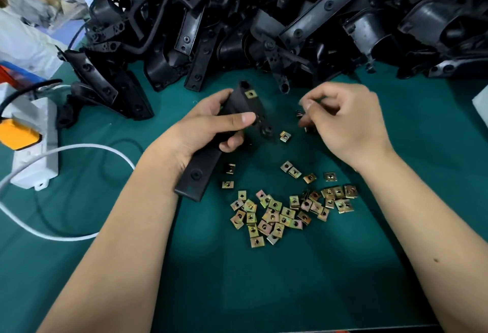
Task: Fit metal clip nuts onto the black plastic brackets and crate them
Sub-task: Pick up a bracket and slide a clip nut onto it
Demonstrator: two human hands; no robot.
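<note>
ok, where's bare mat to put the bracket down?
Free: green mat between the forearms, below the scattered brass-coloured clip nuts; also right of the right hand. Crowded: heaped black plastic brackets along the far edge, white power strip and cables at left.

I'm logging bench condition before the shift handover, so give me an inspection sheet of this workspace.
Surface: green mat, bare near the front edge.
Job's things: black bracket held above the mat, one clip nut already on its upper end; loose clip nuts scattered on the mat; bracket pile heaped along the back.
Clutter: white object at the right edge, cut off by the frame.
Grippers: left hand grips the bracket; right hand pinches something small and dark, blurred.
Cables: white cable loops across the mat; white power strip with an orange plug.
Surroundings: white bags behind; no crate seen.
</note>
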